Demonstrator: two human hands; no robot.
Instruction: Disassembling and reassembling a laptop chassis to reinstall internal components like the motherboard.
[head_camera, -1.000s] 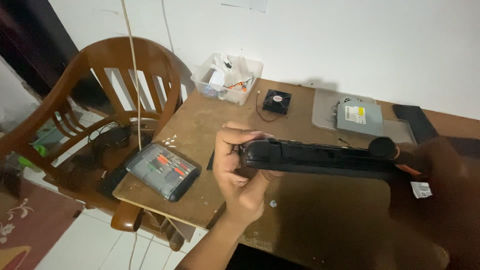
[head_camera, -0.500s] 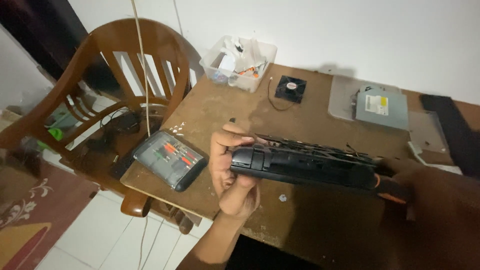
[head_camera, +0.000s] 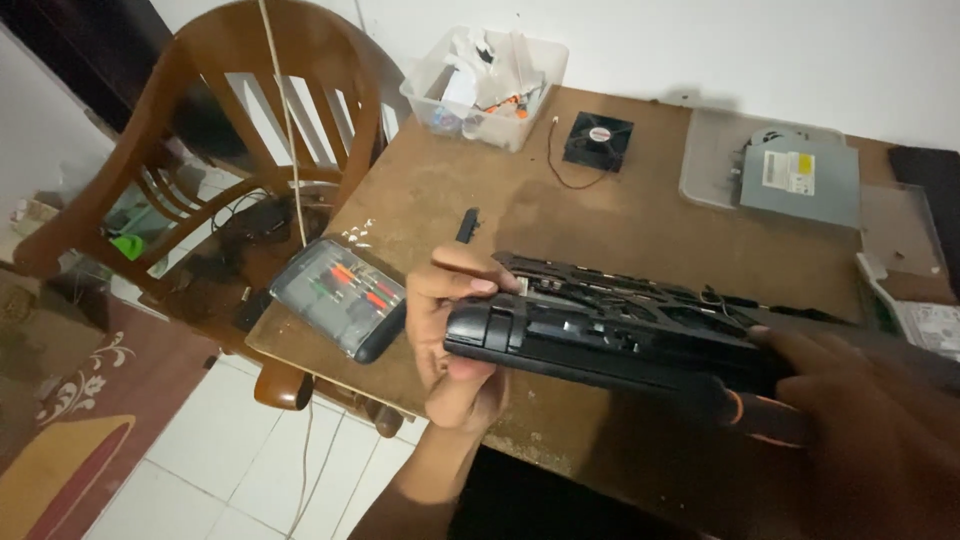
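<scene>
A black laptop base (head_camera: 610, 335), stripped so that its inner frame showed, was held edge-on above the wooden table (head_camera: 640, 220), between the two hands. Its left end was gripped by the left hand (head_camera: 450, 345), fingers curled over the top edge and thumb pressed beneath. At its right end a tool with a black and orange handle (head_camera: 765, 415) was clasped in the right hand (head_camera: 870, 440), which was blurred and close to the camera; the tool's tip could not be made out.

Just left of the left hand, at the table's corner, a clear case of screwdriver bits (head_camera: 340, 297) was seen. Beyond that hand a small black strip (head_camera: 467, 224) lay on the table. Farther off, near the wall, a clear plastic tub of small parts (head_camera: 487, 85) and a black cooling fan (head_camera: 598, 141) with its wire were set. Beyond the right hand a grey optical drive (head_camera: 797, 180) rested. A wooden chair (head_camera: 250, 130) stood well left of the left hand.
</scene>
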